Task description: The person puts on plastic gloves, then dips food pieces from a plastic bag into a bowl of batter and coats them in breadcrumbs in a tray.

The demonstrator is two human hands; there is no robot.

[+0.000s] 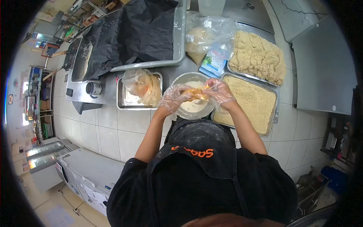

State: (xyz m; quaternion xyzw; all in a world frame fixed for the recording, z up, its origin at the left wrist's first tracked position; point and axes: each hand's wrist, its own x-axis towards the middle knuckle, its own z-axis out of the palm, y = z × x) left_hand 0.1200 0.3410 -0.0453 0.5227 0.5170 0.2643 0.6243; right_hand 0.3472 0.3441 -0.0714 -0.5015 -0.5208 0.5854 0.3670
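Both of my hands wear clear plastic gloves and meet over a round bowl [176,80] of white batter [193,108]. Stretched between them is a yellow-orange piece of meat [196,94], which looks like marinated chicken. My left hand [173,97] grips its left end, and the fingers of my right hand [219,92] are closed on the other end. Close to my right wrist lies a metal tray of pale crumbs [251,100]. On the left, a metal tray [124,99] carries a plastic bag [143,86] with pale orange contents.
A second tray heaped with clumpy crumbs [257,56] stands at the back right. Behind the bowl are a blue-and-white packet [214,62] and clear bags [200,36]. Black sheeting [140,34] covers a large grey tub [151,65]. A dark mug [93,89] sits at the left edge.
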